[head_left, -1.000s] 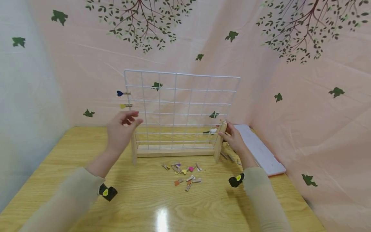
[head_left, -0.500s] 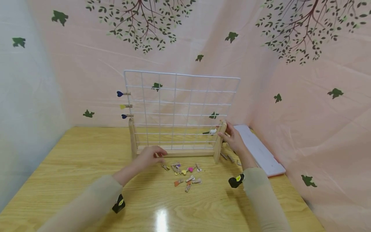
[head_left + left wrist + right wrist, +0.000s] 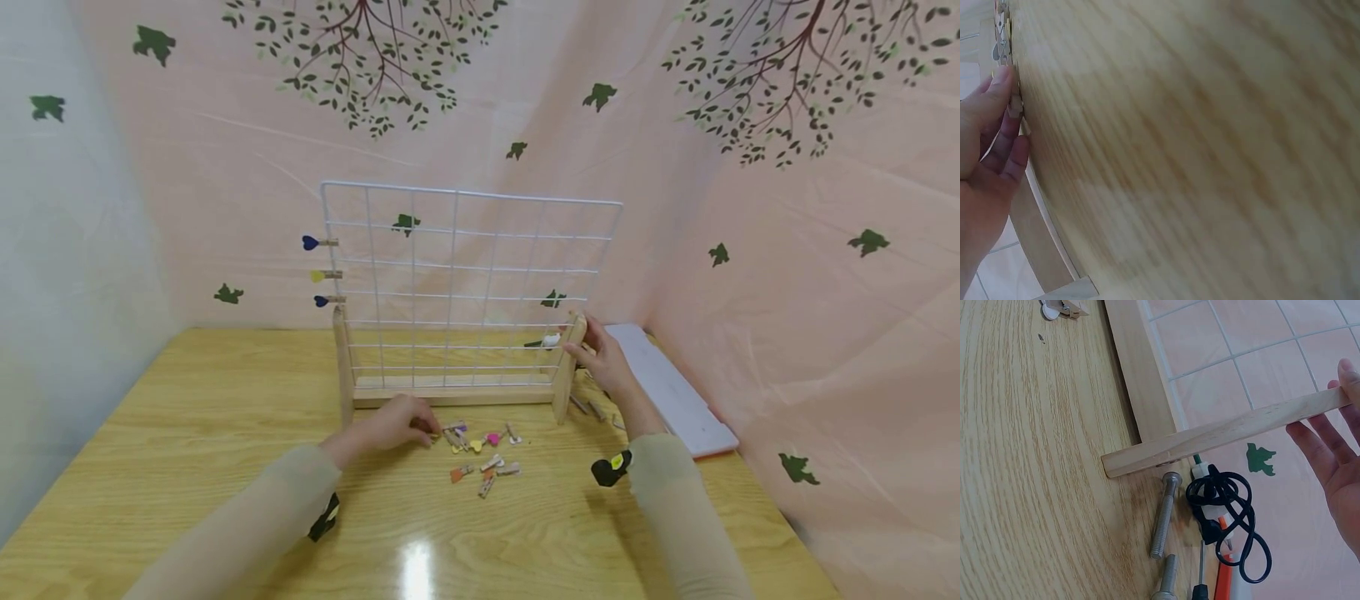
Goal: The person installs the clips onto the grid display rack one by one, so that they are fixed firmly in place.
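My left hand (image 3: 397, 422) is low at the tabletop, at the left of a loose pile of small wooden clothespins (image 3: 457, 433). In the left wrist view its thumb and fingers pinch a small wooden clothespin (image 3: 1015, 105), mostly hidden by the fingers. A white wire grid (image 3: 455, 250) stands upright in a wooden stand (image 3: 450, 394). Three clothespins are clipped along its left edge: a dark blue heart (image 3: 310, 242), a yellow one (image 3: 317, 276) and another dark blue heart (image 3: 321, 301). My right hand (image 3: 609, 360) grips the top of the stand's right post (image 3: 1229, 434).
Beside the right post lie metal bolts (image 3: 1165, 515), a coiled black cable (image 3: 1229, 519) and a screwdriver (image 3: 1201, 590). A long white board (image 3: 667, 387) lies at the table's right. Behind hangs a pink cloth (image 3: 247, 167) with printed trees.
My left hand has come down from the grid's left edge to the pile and taken a clothespin. The lower blue heart clothespin shows clipped on the grid. The right hand keeps its place.
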`<state>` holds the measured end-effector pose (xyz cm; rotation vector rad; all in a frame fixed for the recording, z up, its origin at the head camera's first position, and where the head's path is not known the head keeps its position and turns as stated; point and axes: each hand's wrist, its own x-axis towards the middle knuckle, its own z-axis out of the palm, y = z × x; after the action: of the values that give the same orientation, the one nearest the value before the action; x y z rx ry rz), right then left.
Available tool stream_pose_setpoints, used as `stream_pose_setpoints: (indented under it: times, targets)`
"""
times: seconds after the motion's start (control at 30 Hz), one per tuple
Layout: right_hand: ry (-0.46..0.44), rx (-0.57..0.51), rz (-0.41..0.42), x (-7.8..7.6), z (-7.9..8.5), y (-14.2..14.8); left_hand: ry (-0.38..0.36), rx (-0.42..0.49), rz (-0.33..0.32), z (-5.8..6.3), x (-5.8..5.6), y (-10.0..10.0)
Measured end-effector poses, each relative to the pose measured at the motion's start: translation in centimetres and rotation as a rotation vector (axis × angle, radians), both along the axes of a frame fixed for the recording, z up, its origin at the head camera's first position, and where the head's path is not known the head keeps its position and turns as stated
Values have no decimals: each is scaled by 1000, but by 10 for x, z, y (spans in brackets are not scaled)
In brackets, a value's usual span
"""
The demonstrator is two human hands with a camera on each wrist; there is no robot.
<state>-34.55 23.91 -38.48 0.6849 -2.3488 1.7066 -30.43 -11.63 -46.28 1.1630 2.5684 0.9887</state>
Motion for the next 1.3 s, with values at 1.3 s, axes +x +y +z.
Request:
stream_pose_setpoints:
  times: [1.3]
  targets:
    - [-15, 10, 2, 4, 4, -1, 97, 691, 514, 167, 37, -77]
